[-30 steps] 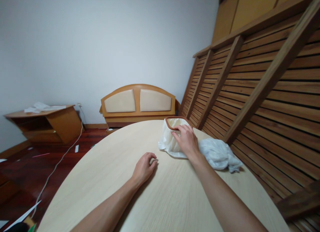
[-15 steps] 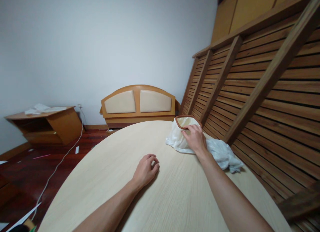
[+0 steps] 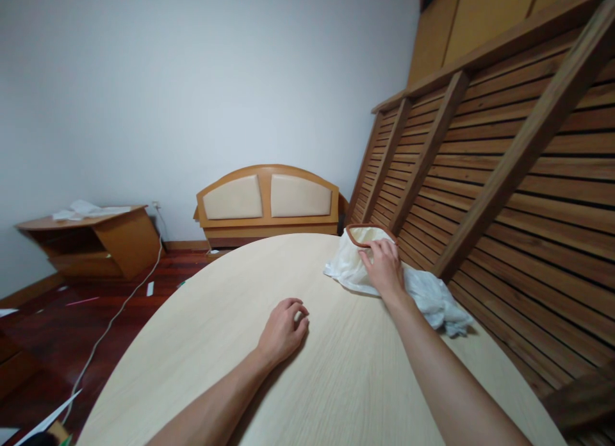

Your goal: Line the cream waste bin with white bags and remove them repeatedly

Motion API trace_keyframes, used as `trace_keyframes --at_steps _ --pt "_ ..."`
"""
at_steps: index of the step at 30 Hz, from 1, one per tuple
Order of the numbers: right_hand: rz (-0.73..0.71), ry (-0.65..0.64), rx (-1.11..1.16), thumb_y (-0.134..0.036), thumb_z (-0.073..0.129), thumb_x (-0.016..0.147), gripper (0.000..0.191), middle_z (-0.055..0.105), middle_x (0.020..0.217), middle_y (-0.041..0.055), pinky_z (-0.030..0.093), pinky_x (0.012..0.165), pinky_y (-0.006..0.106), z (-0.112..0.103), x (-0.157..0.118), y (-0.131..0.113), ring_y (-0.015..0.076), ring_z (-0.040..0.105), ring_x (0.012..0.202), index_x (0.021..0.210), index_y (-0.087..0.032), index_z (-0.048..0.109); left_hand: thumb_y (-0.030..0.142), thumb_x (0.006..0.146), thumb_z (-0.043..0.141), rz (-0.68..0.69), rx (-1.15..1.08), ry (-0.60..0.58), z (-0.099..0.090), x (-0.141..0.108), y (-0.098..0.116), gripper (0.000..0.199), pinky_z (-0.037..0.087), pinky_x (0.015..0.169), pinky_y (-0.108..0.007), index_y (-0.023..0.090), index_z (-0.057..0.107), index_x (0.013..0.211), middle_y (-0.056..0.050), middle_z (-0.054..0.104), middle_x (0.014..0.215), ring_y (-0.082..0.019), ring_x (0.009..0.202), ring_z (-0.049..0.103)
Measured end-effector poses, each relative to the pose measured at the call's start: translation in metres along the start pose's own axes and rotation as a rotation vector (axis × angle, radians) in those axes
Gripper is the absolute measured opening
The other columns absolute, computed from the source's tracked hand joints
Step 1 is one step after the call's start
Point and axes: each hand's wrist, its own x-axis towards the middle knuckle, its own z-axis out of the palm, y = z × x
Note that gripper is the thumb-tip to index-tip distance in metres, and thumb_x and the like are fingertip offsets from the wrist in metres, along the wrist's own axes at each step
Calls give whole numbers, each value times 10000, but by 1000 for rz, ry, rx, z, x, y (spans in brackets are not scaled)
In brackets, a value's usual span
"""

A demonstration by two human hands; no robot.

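At the far right of the round table lies a white, crumpled bag (image 3: 346,266) with a stiff brown rim (image 3: 353,236) around its opening. The near side of that rim is pinched by my right hand (image 3: 383,266), whose palm covers part of the bag. Inside the opening only a pale yellowish lining shows. A thin whitish plastic heap (image 3: 435,298) trails off to the right, behind my right wrist; I cannot tell whether it is one piece with the bag. My left hand (image 3: 283,330) rests on the tabletop, fingers loosely curled, holding nothing.
The round pale wood table (image 3: 230,305) fills the foreground. A slatted wooden frame (image 3: 480,170) leans close along its right edge. Behind stands a padded headboard (image 3: 266,199). A low cabinet (image 3: 106,247) with papers on top and a white cable (image 3: 113,321) are at left.
My right hand and the bag's brown rim have shifted slightly right, and the bag's near edge has moved with them. The left hand stays in place; the view has moved a little.
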Motion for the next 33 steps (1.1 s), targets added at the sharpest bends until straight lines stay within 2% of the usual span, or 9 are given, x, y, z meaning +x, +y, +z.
trace_keyframes --at_steps 3,5,9,14,24,29,33 --pt "8 3 -79 -321 511 954 369 628 1269 154 387 1073 481 2 -3 -4 356 429 1290 1248 -154 658 218 884 574 11 5 6 -1 0 1 154 460 1056 -424 202 695 978 -113 670 1212 -261 1166 612" --pt "16 6 -177 -353 485 971 465 558 1407 164 342 1104 539 4 -7 -9 376 377 1357 1382 -154 570 214 882 577 14 4 8 -1 0 1 151 462 1054 -423 203 694 977 -111 671 1211 -260 1165 613" --pt "-21 -10 -274 -377 483 971 576 453 1531 161 235 1160 586 7 -14 -21 370 336 1416 1504 -165 425 211 886 571 20 0 2 -1 0 -1 153 457 1058 -427 199 689 983 -116 668 1212 -261 1170 607" --pt "-46 -61 -267 -373 521 945 639 401 1576 155 232 1168 554 13 -19 -29 352 311 1440 1528 -160 371 213 892 564 21 0 -4 0 0 -2 160 452 1058 -434 194 684 995 -118 662 1218 -264 1175 600" --pt "-4 -97 -219 -312 502 929 658 342 1601 182 259 1141 603 14 -11 -19 382 258 1476 1544 -156 327 210 888 547 27 10 -4 -4 -1 -2 185 453 1057 -422 187 686 1009 -115 665 1201 -255 1160 597" --pt "-6 -103 -219 -307 521 914 676 351 1592 197 279 1123 614 18 -8 -15 390 259 1477 1544 -163 322 258 884 564 43 33 -9 -6 -2 -5 255 449 1075 -426 184 701 1086 -123 656 1233 -264 1179 593" --pt "-10 -97 -219 -325 526 919 710 311 1606 219 264 1136 604 17 -9 -26 398 232 1487 1560 -138 287 304 875 585 90 82 -31 -9 -2 -7 328 430 1111 -439 186 693 1162 -127 633 1290 -274 1219 576"
